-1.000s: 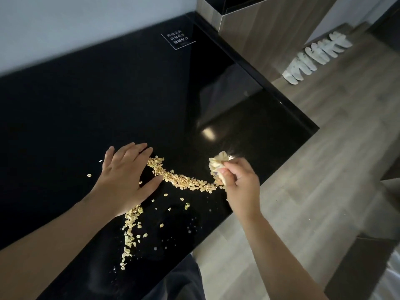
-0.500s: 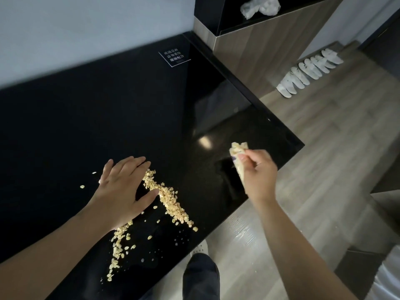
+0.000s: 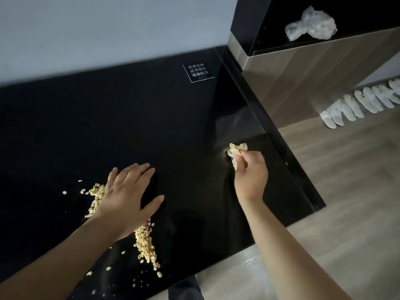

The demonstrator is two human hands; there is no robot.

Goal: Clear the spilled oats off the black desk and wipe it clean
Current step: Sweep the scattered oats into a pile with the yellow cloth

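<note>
1. Since the earlier frame the left hand (image 3: 127,195) has slid over the oats (image 3: 146,243), and the right hand (image 3: 251,172) has drawn the tissue (image 3: 237,150) well apart from them.
2. Left fingers lie straight, flat on the desk (image 3: 108,126); oats show beside the palm and under the wrist, near the front edge.
3. Right fingers pinch the crumpled tissue.

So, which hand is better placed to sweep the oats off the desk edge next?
Probably the left. The left hand lies flat on the oats, near the desk's front edge; the right hand is apart, pinching a crumpled wad.
</note>
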